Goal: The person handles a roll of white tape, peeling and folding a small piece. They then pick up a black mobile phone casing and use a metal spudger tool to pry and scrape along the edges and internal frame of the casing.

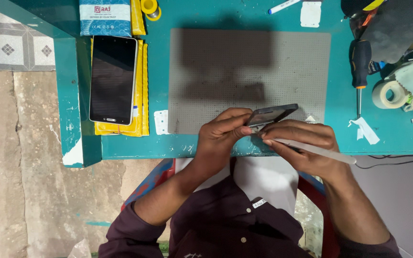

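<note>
A dark smartphone [271, 114] is held tilted above the near edge of a grey work mat [249, 71]. My left hand [223, 136] grips the phone's near end with thumb and fingers. My right hand [302, 145] holds a thin pale pry tool [319, 150], its tip set against the phone's lower edge where a seam shows. Both hands hover over the front edge of the teal table [120, 145].
A tablet with a dark screen [112, 79] lies on yellow packets at the left. At the right lie a black-and-orange screwdriver [359, 71], a tape roll [389, 94] and scraps of white tape [364, 130]. A blue package [105, 16] and a pen [283, 6] sit at the back.
</note>
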